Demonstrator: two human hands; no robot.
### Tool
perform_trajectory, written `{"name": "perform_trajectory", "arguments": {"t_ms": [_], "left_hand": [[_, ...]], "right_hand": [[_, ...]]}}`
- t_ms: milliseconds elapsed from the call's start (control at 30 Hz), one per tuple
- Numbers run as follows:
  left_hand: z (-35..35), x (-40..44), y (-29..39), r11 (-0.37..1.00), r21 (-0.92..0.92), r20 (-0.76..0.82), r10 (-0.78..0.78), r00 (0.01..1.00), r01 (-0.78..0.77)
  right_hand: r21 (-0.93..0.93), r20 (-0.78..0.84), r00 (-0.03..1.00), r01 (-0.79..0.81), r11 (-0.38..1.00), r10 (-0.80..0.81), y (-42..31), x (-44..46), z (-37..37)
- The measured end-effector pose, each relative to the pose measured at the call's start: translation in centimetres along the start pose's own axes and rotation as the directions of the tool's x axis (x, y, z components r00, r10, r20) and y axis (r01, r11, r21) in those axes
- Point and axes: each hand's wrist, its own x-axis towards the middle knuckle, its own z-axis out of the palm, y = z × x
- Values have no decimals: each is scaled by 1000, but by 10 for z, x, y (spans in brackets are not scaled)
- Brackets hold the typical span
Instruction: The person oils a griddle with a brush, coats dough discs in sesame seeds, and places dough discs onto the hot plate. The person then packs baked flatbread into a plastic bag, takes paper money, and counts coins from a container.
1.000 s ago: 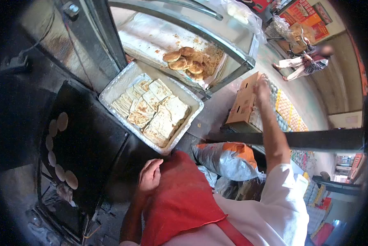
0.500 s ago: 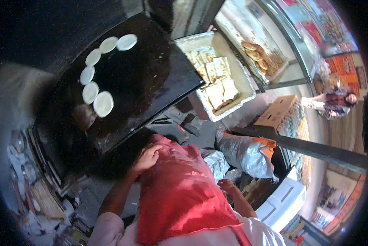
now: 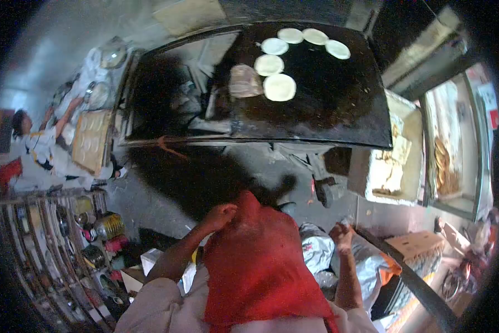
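My left hand (image 3: 222, 215) is closed, its curled fingers at the upper left edge of the red apron (image 3: 255, 261) I wear. Whether they grip the cloth is hidden. Out to the right, my right hand (image 3: 342, 235) is raised with bent fingers. A small pale bit shows at its fingertips, too blurred to name. Ahead lies a black griddle (image 3: 338, 105), with several round white dough discs (image 3: 280, 87) in a curve on it. A brownish wrapped block (image 3: 245, 81) sits beside the nearest disc.
A foil-lined box (image 3: 357, 172) of flatbreads (image 3: 392, 158) stands right of the griddle. Silvery sacks (image 3: 316, 247) lie near my right arm, by a dark bar (image 3: 410, 277). At left, a person (image 3: 41, 141) works beside a tray of dough rounds (image 3: 88, 158). Slatted shelving (image 3: 44, 244) is below.
My view has swung left, bringing the other person and the shelving into sight. My right hand has risen from beside the apron, and my left hand has curled at the apron's edge.
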Motion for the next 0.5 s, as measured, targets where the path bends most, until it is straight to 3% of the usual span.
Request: {"name": "perform_trajectory", "arguments": {"t_ms": [33, 67, 100, 167, 233, 267, 300, 367, 400, 433, 500], "left_hand": [[-10, -5, -15, 927, -315, 23, -206, 978, 202], [-17, -15, -31, 718, -591, 111, -379, 919, 367], [-28, -22, -50, 712, -602, 98, -385, 918, 362], [-59, -36, -93, 476, -835, 1, -500, 866, 276], [-97, -60, -139, 403, -888, -46, -556, 830, 220], [-116, -75, -167, 332, -927, -71, -609, 790, 172], [-133, -88, -205, 335, -933, -135, -667, 733, 132], [-173, -113, -290, 315, -949, -231, -747, 624, 25], [-200, -124, -330, 295, -955, -265, -774, 575, -42], [-230, -133, -361, 273, -957, -284, -830, 481, -93], [-306, -139, -422, 194, -964, -248, -903, 351, -180]], "right_hand": [[-430, 159, 980, 180, 885, -122, 15, -8, 10], [-270, 203, 975, -29, 962, 86, 21, -17, 25], [-359, 256, 966, 53, 932, 43, 38, -23, 38], [-464, 400, 911, 296, 835, -101, 53, -50, 64], [-427, 145, 987, 2, 904, 67, 59, -72, 96], [-530, -101, 972, -233, 815, 213, 50, -81, 130], [-355, 13, 993, -103, 929, 115, 80, -76, 105], [-391, -73, 989, -149, 908, 130, 89, -92, 134], [-500, -156, 965, -263, 825, 212, 96, -87, 142], [-507, -166, 965, -262, 821, 205, 116, -82, 145], [-364, -224, 937, -334, 869, 266, 152, -81, 157]]}}
